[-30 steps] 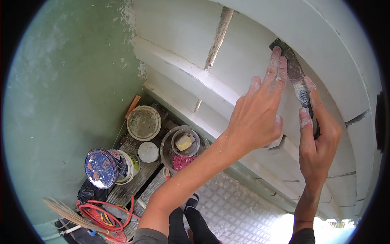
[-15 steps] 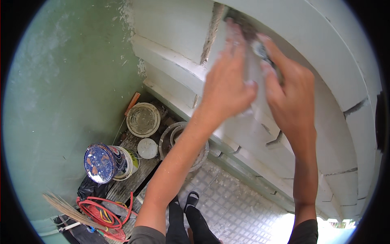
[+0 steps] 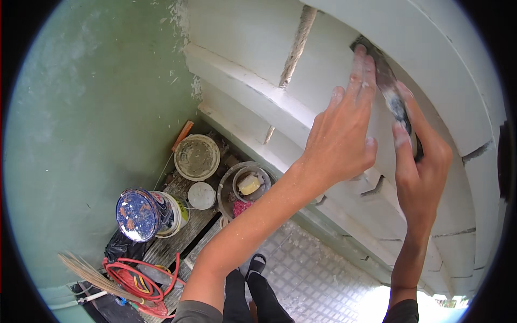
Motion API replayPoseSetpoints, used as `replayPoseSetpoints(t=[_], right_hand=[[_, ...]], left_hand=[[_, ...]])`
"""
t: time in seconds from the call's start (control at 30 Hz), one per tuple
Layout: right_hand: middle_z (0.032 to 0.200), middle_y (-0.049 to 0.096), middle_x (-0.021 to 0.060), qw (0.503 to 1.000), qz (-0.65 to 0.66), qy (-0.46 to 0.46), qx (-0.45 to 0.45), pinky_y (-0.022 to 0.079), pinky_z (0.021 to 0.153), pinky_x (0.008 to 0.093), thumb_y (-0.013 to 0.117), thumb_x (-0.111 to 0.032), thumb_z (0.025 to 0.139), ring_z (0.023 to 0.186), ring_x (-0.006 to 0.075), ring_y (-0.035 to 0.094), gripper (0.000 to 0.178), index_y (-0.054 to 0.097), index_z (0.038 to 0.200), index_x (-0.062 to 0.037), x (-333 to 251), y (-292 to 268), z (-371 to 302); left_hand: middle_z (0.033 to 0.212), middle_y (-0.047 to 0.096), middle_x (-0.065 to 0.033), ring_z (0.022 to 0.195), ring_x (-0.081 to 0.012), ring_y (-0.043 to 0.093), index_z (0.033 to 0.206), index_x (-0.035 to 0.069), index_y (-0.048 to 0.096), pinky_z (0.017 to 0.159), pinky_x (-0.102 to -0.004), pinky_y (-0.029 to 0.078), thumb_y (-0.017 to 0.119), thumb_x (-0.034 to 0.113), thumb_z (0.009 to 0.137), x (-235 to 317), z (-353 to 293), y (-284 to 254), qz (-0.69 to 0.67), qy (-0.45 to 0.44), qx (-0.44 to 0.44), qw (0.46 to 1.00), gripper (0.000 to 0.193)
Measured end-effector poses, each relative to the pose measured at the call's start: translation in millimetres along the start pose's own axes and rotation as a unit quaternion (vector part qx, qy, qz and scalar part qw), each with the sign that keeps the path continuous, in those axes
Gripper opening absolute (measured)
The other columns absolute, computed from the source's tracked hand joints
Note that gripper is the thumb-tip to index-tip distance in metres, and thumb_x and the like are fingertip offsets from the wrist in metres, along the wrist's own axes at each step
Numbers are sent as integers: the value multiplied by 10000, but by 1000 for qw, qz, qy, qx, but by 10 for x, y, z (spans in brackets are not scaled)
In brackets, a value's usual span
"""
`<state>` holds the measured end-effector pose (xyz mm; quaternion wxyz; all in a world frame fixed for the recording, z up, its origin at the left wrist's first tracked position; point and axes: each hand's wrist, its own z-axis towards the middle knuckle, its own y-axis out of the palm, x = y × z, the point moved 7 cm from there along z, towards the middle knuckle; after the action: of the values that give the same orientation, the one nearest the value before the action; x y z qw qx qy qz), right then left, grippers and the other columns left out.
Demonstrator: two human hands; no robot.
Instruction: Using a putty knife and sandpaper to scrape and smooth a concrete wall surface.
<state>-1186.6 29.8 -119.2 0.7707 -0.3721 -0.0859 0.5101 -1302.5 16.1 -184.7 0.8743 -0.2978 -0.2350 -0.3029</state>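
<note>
My right hand [image 3: 423, 167] grips the handle of a putty knife [image 3: 385, 81], thumb on one side and fingers on the other. The metal blade lies along the white stepped surface [image 3: 323, 48], just under the curved upper rim. My left hand [image 3: 344, 132] is stretched out, its first fingertips pressing on the blade near its far end. Pale dust or paste coats several fingertips of both hands. Left of the blade, a rough filled vertical joint [image 3: 298, 47] crosses the white panel.
Below left stand a round bucket with grey paste [image 3: 197, 157], a small white lid [image 3: 202, 195], a blue-lidded paint bucket [image 3: 137, 214] and a tub [image 3: 222, 196] holding a sponge [image 3: 249, 184]. A red hose [image 3: 161, 290] and straw broom [image 3: 97, 277] lie near the green wall [image 3: 81, 134].
Both hands and the putty knife have moved right along the underside of the curved rim. My left forearm has swung right, and the sponge in the tub now shows.
</note>
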Motion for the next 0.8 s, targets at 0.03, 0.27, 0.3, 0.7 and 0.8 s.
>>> replayPoseSetpoints(t=[0.03, 0.27, 0.3, 0.7, 0.8], right_hand=[[806, 672, 169, 1000, -7, 6, -8, 391, 557, 372, 603, -2, 884, 560, 232, 449, 462, 675, 1338, -50, -8, 48, 70], [777, 627, 206, 1000, 8, -22, -8, 392, 563, 401, 614, -29, 891, 551, 265, 433, 467, 666, 1354, -63, -123, 378, 330], [783, 629, 204, 999, 29, -15, -9, 408, 574, 387, 615, -32, 891, 565, 261, 451, 472, 661, 1360, -55, -176, 404, 317], [887, 690, 157, 995, 94, -3, -17, 493, 690, 317, 633, 4, 890, 700, 219, 592, 492, 631, 1381, 13, 683, 290, -961], [1035, 724, 195, 990, 100, 49, -86, 523, 799, 323, 641, -6, 902, 825, 247, 663, 469, 628, 1370, 34, 775, 433, -1043]], left_hand=[[1684, 117, -283, 1001, -483, 574, 1578, -86, 204, 776, -497, 582, 647, -18, 648, -59, 29, -22, -2, 0, 2, 1000, 1033], [1560, 343, -339, 1188, -467, 530, 1478, -110, 385, 977, -466, 506, 654, 86, 721, -478, 269, -391, 44, 30, 111, 992, 827], [1481, 480, -321, 999, -387, 623, 1405, -103, 494, 850, -436, 557, 654, 68, 734, -500, 221, -523, 88, 75, 188, 975, 711], [1333, 372, -186, 1178, -300, 420, 1272, -18, 443, 1065, -382, 326, 545, 167, 922, -900, 503, -565, -368, -125, 360, 848, 409], [1427, 350, -239, 1300, -363, 408, 1364, -46, 408, 1123, -418, 311, 570, 242, 980, -930, 468, -522, -296, -7, 372, 880, 507]])
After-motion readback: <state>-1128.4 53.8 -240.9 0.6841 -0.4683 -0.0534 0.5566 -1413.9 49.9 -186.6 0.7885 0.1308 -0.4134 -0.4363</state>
